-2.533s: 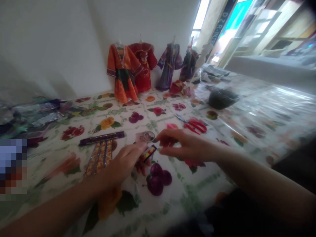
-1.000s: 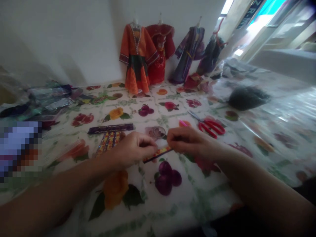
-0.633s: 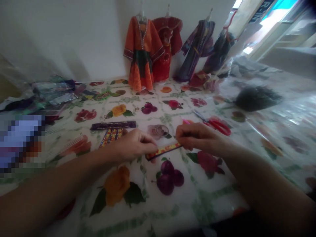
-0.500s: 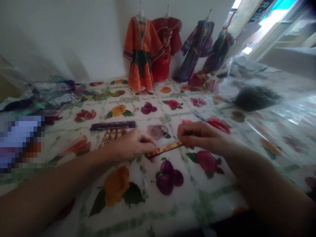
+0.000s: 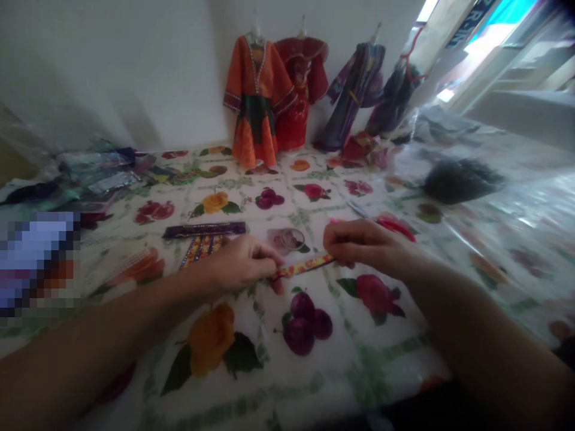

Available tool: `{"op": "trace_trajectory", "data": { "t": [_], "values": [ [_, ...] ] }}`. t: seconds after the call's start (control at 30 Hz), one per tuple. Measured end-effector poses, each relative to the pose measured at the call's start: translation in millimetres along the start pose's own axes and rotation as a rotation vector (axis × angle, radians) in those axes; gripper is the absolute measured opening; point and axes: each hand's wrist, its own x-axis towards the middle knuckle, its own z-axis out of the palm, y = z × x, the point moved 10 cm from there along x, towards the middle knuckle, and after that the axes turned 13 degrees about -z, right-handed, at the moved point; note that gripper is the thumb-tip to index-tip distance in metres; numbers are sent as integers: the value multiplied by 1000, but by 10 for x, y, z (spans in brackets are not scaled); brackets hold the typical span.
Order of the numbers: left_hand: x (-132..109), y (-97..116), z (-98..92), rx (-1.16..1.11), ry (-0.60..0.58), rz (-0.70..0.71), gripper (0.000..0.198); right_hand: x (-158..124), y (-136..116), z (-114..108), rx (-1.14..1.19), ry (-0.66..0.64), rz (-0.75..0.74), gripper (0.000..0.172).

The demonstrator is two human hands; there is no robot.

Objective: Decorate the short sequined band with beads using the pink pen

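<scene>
A narrow yellow-and-red patterned fabric strip (image 5: pixel 305 265) with a dark edge stretches between my two hands, just above the tablecloth. My left hand (image 5: pixel 247 258) pinches its left end between thumb and fingers. The right end is gripped by my right hand (image 5: pixel 354 242), whose fingers are curled closed. Beyond my left wrist lies a dark purple beaded band (image 5: pixel 204 229), and below it a piece of patterned beaded trim (image 5: pixel 202 248), partly covered by that hand. A small clear ring-shaped object (image 5: pixel 292 239) rests between the hands.
Red-handled scissors (image 5: pixel 395 226) lie behind my right hand. Small dresses on stands, an orange one (image 5: pixel 256 102) among them, line the wall. Plastic packets (image 5: pixel 108 170) pile up at the back left. A dark hairy bundle (image 5: pixel 462 179) sits at the right on the fruit-patterned tablecloth (image 5: pixel 305 383).
The strip's left end has turned slightly in my left fingers, and its dark lower edge shows less. My right hand keeps its hold. The view has shifted a little.
</scene>
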Motion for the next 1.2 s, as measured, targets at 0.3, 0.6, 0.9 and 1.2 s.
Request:
{"op": "trace_trajectory", "data": {
  "t": [0.3, 0.6, 0.9, 1.2],
  "values": [
    [-8, -45, -49, -246, 15, -47, 27, 22, 39, -12, 36, 18, 4, 19],
    [-16, 64, -45, 33, 45, 92, 24, 50, 55, 23, 62, 11, -9, 19],
    [10, 15, -59, 58, 48, 37, 27, 13, 64, -49, 114, 54, 10, 19],
    [24, -25, -47, 75, 23, 29, 22, 35, 98, -17, 43, 70, -8, 19]
  ]
}}
